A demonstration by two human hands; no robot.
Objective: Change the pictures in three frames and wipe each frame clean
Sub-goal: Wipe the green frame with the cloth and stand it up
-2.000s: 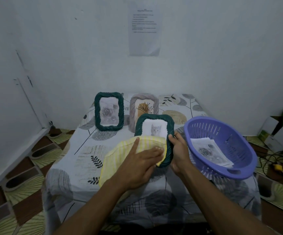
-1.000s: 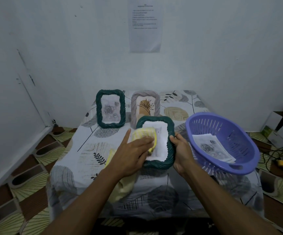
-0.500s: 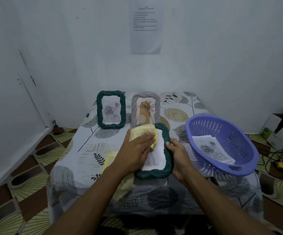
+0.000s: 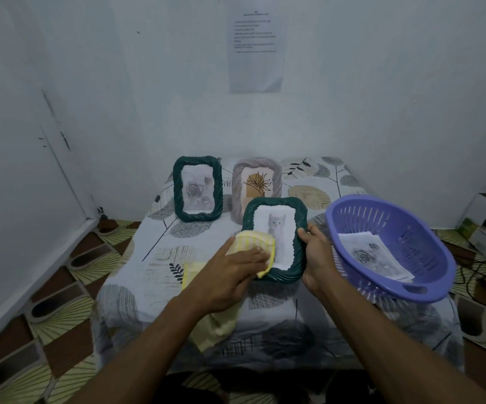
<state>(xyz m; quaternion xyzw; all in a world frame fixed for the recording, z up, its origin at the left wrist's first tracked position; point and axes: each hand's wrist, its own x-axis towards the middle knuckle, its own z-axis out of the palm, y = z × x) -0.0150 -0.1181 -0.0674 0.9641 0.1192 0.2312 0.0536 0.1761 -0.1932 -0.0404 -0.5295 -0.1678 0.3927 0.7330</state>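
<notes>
Left hand (image 4: 230,269) lay flat on the yellow cloth (image 4: 253,243), fingers (image 4: 257,253) straight and pressing it onto the lower-left of the cat frame (image 4: 273,202). They were not curled round anything. Right hand (image 4: 316,258) gripped the frame's right rim, thumb on the front, remaining digits hidden behind.

The frame sat between the two hands, over the front-middle of the table (image 4: 154,258). Couldn't tell if its bottom edge touched the table.

Handling, my read:
- Frame is light and rigid, and the braided rim gives good purchase.
- Pane is smooth, likely fragile and easy to smear, so hold the rim, never the face.
- Cloth is soft and limp, and its slack trailed under the left wrist toward the table edge.

Orientation: portrait, long axis running away from the fingers toward the wall. The top leaned back, the face pointed up at the camera, and the cat was upright.

Beyond the left fingers stood the rose frame (image 4: 198,189) and the grey frame (image 4: 256,167), both upright and facing forward. Just outboard of the right hand was the purple basket (image 4: 330,220) with loose prints (image 4: 372,252) inside.
</notes>
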